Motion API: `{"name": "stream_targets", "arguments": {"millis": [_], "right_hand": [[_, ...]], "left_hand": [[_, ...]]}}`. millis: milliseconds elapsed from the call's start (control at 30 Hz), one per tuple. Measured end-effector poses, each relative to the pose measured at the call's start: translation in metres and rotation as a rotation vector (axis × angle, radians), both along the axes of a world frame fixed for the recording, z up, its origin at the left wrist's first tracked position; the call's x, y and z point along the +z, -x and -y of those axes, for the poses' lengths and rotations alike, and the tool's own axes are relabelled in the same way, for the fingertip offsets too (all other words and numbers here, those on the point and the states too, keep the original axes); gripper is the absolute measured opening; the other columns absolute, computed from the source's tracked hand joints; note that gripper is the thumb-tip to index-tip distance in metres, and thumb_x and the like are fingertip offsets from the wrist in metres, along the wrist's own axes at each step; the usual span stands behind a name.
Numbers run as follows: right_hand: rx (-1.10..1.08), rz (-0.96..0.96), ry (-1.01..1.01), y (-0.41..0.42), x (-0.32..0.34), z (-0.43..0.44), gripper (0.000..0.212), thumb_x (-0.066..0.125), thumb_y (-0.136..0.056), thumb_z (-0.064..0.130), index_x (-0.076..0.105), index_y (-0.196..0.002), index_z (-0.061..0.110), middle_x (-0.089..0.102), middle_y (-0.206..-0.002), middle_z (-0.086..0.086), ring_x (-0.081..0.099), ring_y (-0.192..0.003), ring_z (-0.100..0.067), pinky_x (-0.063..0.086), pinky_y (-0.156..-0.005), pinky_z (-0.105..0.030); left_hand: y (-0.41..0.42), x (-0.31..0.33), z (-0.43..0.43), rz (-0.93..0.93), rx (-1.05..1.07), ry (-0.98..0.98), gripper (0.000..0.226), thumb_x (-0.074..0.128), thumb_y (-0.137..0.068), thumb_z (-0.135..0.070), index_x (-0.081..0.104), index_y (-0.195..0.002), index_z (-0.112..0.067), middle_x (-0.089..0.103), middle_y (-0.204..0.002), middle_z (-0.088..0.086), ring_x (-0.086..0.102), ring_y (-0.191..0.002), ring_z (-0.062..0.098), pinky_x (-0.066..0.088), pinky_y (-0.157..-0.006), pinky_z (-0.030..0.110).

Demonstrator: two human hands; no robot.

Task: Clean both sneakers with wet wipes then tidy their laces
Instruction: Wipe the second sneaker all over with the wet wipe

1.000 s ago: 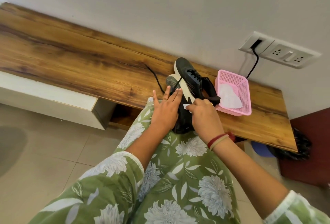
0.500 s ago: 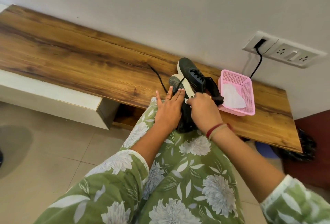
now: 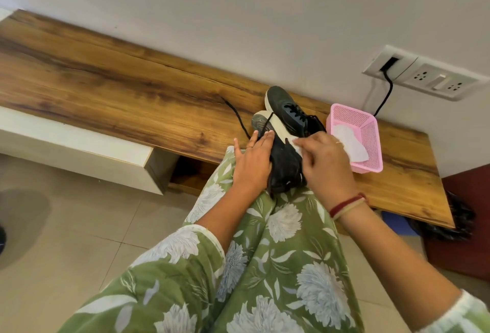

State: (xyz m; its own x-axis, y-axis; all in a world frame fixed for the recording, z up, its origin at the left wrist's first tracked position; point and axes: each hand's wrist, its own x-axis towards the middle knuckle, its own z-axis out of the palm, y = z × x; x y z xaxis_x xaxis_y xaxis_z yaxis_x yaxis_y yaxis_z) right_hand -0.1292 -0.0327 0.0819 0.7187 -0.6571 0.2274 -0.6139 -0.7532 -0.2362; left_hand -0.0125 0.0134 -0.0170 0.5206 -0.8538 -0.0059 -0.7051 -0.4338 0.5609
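Sneakers, head view: the near sneaker (image 3: 285,165) is black with a pale sole. Its heel end lies on my lap and its toe reaches over the edge of the wooden bench (image 3: 119,94). The second sneaker (image 3: 287,110) sits on the bench just behind it, touching it, toe toward the wall.

My left hand (image 3: 252,163) lies flat against the near sneaker's left side, fingers straight and together, thumb spread out. My right hand (image 3: 326,160) has its fingers curled, pinching a wet wipe (image 3: 295,144) and pressing it onto the sneaker's pale sole edge. Red and beige bands (image 3: 347,204) are on that wrist.

A loose black lace (image 3: 238,118) trails from the near sneaker's toe across the bench.

A pink mesh basket (image 3: 370,136) stands on the bench just right of the shoes, with a spare wipe (image 3: 350,141) inside. A socket plate (image 3: 424,78) is on the wall above it, and a black cable (image 3: 384,99) hangs down from it.
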Motion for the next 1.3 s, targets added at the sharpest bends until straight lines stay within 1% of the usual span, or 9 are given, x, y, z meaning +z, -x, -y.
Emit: {"name": "stream_targets", "arguments": {"millis": [167,300,467,667,800,900,967,1200,1300], "right_hand": [[0.031,-0.053,0.131,0.008,-0.032,-0.028,0.029,0.069,-0.066,-0.012,0.069,-0.091,0.003,0.054,-0.074,-0.009,0.051,-0.069,-0.028,0.045,-0.056,-0.033],[0.068,-0.036,-0.024,0.02,-0.042,-0.045,0.03,0.065,-0.072,-0.011,0.07,-0.097,0.006,0.054,-0.076,-0.008,0.052,-0.069,-0.028,0.047,-0.054,-0.037],[-0.13,0.097,-0.082,0.01,-0.019,-0.014,0.025,0.058,-0.084,-0.001,0.07,-0.103,0.01,0.056,-0.086,-0.004,0.049,-0.082,-0.02,0.035,-0.069,-0.026],[-0.033,-0.024,0.125,0.014,-0.047,-0.043,0.03,0.045,-0.079,-0.003,0.068,-0.098,0.001,0.054,-0.078,-0.012,0.052,-0.071,-0.031,0.048,-0.055,-0.037],[-0.063,-0.057,-0.015,0.014,-0.053,-0.056,0.031,0.062,-0.072,-0.011,0.071,-0.096,0.004,0.054,-0.074,-0.01,0.052,-0.067,-0.03,0.045,-0.053,-0.035],[0.012,-0.274,-0.016,0.008,-0.028,-0.039,0.028,0.054,-0.085,0.0,0.071,-0.101,0.014,0.057,-0.082,-0.008,0.054,-0.078,-0.029,0.044,-0.065,-0.036],[-0.061,-0.208,-0.001,0.004,-0.018,-0.026,0.026,0.051,-0.089,0.004,0.071,-0.105,0.013,0.059,-0.087,-0.009,0.054,-0.083,-0.028,0.045,-0.071,-0.036],[-0.071,-0.245,0.062,0.008,-0.044,-0.061,0.022,0.063,-0.063,-0.011,0.066,-0.082,0.001,0.051,-0.076,-0.013,0.053,-0.068,-0.032,0.043,-0.048,-0.034],[-0.039,-0.275,-0.084,0.013,-0.041,-0.056,0.029,0.054,-0.078,-0.007,0.07,-0.097,0.008,0.05,-0.084,-0.01,0.051,-0.078,-0.03,0.04,-0.061,-0.036]], "left_hand": [[-0.001,0.003,-0.004,0.045,-0.04,-0.029,0.069,0.049,-0.092,-0.012,0.014,-0.151,-0.02,0.027,-0.155,-0.006,0.007,-0.147,0.017,0.001,-0.115,0.057],[0.003,0.003,-0.002,0.039,-0.028,-0.015,0.067,0.046,-0.093,-0.009,0.016,-0.151,-0.019,0.027,-0.156,-0.006,0.007,-0.147,0.017,0.001,-0.116,0.056],[0.001,0.006,-0.004,0.011,-0.03,-0.014,0.065,0.043,-0.093,-0.01,0.017,-0.151,-0.019,0.028,-0.155,-0.005,0.009,-0.147,0.018,0.001,-0.116,0.057],[0.001,0.007,-0.004,0.021,-0.059,-0.057,0.064,0.047,-0.094,-0.018,0.016,-0.151,-0.018,0.03,-0.154,-0.004,0.016,-0.146,0.016,0.0,-0.116,0.056],[0.001,0.008,-0.005,0.018,-0.04,-0.045,0.062,0.039,-0.094,-0.008,0.017,-0.15,-0.019,0.031,-0.154,-0.004,0.016,-0.146,0.017,0.0,-0.116,0.056],[0.002,0.009,-0.006,0.009,-0.06,-0.06,0.067,0.044,-0.092,-0.007,0.014,-0.151,-0.018,0.03,-0.154,-0.003,0.017,-0.146,0.02,0.004,-0.116,0.055],[0.002,0.009,-0.006,0.018,-0.063,-0.047,0.066,0.047,-0.093,-0.011,0.014,-0.151,-0.017,0.031,-0.154,-0.002,0.018,-0.145,0.02,0.005,-0.116,0.055],[0.001,0.006,-0.004,0.006,-0.05,-0.055,0.06,0.04,-0.095,-0.013,0.018,-0.15,-0.019,0.034,-0.153,-0.004,0.015,-0.146,0.019,0.001,-0.115,0.057],[0.001,0.007,-0.005,0.017,-0.05,-0.055,0.061,0.039,-0.094,-0.008,0.019,-0.15,-0.019,0.034,-0.152,-0.004,0.014,-0.146,0.02,0.0,-0.115,0.057]]}}
